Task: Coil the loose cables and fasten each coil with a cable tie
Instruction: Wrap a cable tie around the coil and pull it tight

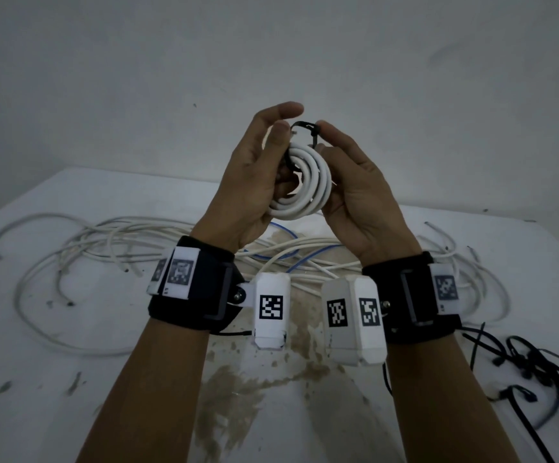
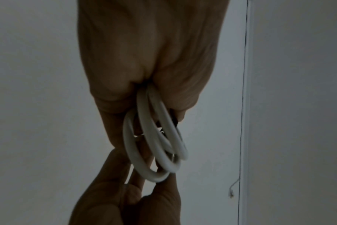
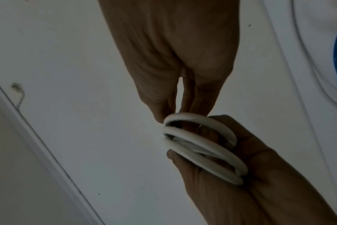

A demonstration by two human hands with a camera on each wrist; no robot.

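I stand in a plain room that looks like a simple workshop or a bare work corner, not a furnished home. In front of me is a white table [image 1: 71, 412] with stains and dark marks on its top, pushed against a bare grey wall [image 1: 104, 78] which also has some marks. Loose white cables [image 1: 111, 248] lie across the far part of the tabletop, and black cable ties [image 1: 521, 365] lie near its right edge.

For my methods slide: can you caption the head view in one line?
Both hands, left hand and right hand, hold a coiled white cable while looping a black cable tie around it above loose cables.
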